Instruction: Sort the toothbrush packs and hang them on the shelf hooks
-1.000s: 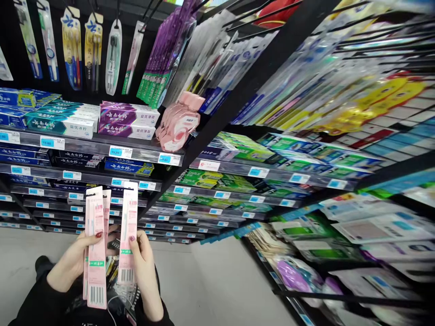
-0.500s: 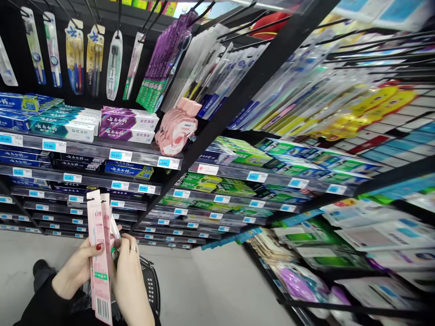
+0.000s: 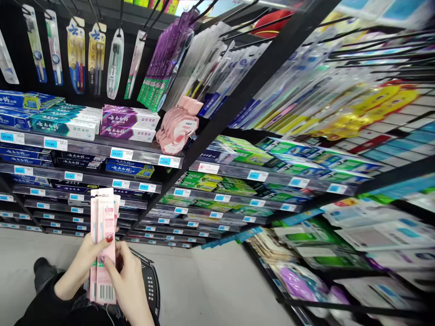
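Observation:
Several pink toothbrush packs (image 3: 106,283) are stacked in my two hands at the lower left, held nearly upright with their barcode ends down. My left hand (image 3: 81,260) wraps them from the left, its red-nailed thumb pressed across the front pack. From the right, my right hand (image 3: 125,271) is closed on the same stack, its thumb on the front pack lower down. Fingers behind the packs are hidden. A black basket (image 3: 151,285) with a holed wall shows partly behind my right hand.
Ahead stands a shelf rack with toothpaste boxes (image 3: 64,122) and pink rounded packs (image 3: 178,127). Toothbrush packs (image 3: 115,65) hang on hooks above. A shelf post (image 3: 234,90) slants between bays. More packaged goods (image 3: 374,240) fill the right side. Grey floor (image 3: 210,285) lies below.
The packs have come together into a closer stack, their printed backs turned more toward me. My right thumb has moved onto the front pack. The camera view barely shifts.

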A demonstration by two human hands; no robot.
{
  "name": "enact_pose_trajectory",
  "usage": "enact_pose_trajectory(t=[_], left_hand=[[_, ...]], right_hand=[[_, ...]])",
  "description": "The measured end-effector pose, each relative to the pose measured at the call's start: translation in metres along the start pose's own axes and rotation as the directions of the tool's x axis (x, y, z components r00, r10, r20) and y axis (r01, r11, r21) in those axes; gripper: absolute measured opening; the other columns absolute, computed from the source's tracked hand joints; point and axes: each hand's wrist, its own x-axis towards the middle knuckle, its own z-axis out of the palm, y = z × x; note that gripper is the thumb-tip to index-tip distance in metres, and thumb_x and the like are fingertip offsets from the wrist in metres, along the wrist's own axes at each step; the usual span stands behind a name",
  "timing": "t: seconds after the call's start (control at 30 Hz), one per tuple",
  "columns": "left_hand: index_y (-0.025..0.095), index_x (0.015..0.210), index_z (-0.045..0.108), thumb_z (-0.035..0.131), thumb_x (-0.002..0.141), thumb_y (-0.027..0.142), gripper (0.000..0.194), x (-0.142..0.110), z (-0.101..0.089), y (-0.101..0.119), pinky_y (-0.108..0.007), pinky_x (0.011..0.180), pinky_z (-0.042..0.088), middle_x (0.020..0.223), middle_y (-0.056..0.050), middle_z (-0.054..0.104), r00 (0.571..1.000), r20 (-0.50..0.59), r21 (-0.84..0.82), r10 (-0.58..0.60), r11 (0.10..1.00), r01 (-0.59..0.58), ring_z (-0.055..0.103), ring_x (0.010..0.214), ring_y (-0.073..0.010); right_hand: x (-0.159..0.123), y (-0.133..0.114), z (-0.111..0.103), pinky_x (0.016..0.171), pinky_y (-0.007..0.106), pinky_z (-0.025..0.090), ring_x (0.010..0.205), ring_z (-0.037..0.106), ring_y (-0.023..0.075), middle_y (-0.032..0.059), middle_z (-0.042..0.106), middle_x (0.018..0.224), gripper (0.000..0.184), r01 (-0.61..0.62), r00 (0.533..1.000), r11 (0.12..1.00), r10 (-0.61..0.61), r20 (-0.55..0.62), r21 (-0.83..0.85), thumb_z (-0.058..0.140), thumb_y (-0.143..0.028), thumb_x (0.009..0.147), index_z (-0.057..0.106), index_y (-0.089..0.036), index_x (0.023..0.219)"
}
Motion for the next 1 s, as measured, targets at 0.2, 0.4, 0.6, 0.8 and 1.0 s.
enact_pose_trajectory(t=[0.2, 0.4, 0.6, 0.8, 1.0], left_hand=[[0.012, 0.094, 0.065, 0.066, 0.067, 0.034, 0.034, -0.004, -0.001, 0.005, -0.035, 0.077, 0.05, 0.088, -0.011, 0.072, 0.991, -0.092, -0.104, -0.096, 0.991, 0.086, 0.064, 0.085, -0.0257], [0.013, 0.092, 0.065, 0.066, 0.069, 0.025, 0.027, -0.002, -0.004, 0.012, -0.033, 0.07, 0.053, 0.084, -0.009, 0.072, 0.99, -0.079, -0.192, -0.115, 0.976, 0.098, 0.066, 0.074, -0.023], [0.012, 0.102, 0.06, 0.062, 0.072, 0.028, 0.034, 0.001, -0.008, 0.011, -0.037, 0.062, 0.055, 0.093, -0.014, 0.07, 0.992, -0.02, -0.212, -0.123, 0.97, 0.116, 0.066, 0.079, -0.0285], [0.015, 0.114, 0.052, 0.061, 0.073, 0.023, 0.043, -0.004, 0.002, 0.022, -0.042, 0.072, 0.054, 0.111, -0.015, 0.063, 0.987, -0.041, -0.242, -0.157, 0.96, 0.143, 0.062, 0.094, -0.0326], [0.01, 0.1, 0.059, 0.061, 0.073, 0.018, 0.028, -0.002, 0.001, 0.015, -0.04, 0.076, 0.053, 0.087, -0.013, 0.072, 0.987, -0.062, -0.288, -0.151, 0.949, 0.127, 0.066, 0.082, -0.0285]], right_hand=[[0.011, 0.012, -0.002, 0.053, 0.021, 0.034, 0.056, 0.04, 0.0101, -0.0044, 0.045, 0.062, 0.019, -0.037, 0.998, 0.889, 0.06, -0.037, 0.457, 0.054, -0.035, 0.077, 0.046, -0.019, 0.07], [0.012, 0.001, -0.008, 0.058, 0.024, 0.04, 0.063, 0.051, 0.013, -0.0017, 0.052, 0.071, 0.017, -0.109, 0.989, 0.625, 0.148, 0.02, 0.773, 0.059, -0.031, 0.073, 0.051, -0.021, 0.084], [0.011, 0.011, -0.013, 0.048, 0.025, 0.039, 0.055, 0.052, 0.0147, -0.0012, 0.054, 0.067, 0.027, -0.026, 0.997, 0.474, 0.073, -0.01, 0.88, 0.046, -0.029, 0.077, 0.039, -0.025, 0.103], [0.022, 0.025, -0.028, 0.053, 0.023, 0.038, 0.059, 0.046, 0.0097, 0.0006, 0.052, 0.088, 0.012, 0.125, 0.982, 0.736, 0.002, -0.186, 0.666, 0.046, -0.032, 0.08, 0.039, -0.023, 0.083], [0.019, 0.018, -0.025, 0.062, 0.024, 0.041, 0.067, 0.051, 0.0129, -0.0011, 0.051, 0.074, 0.007, 0.067, 0.994, 0.958, -0.04, -0.104, 0.279, 0.047, -0.028, 0.081, 0.046, -0.021, 0.082]])
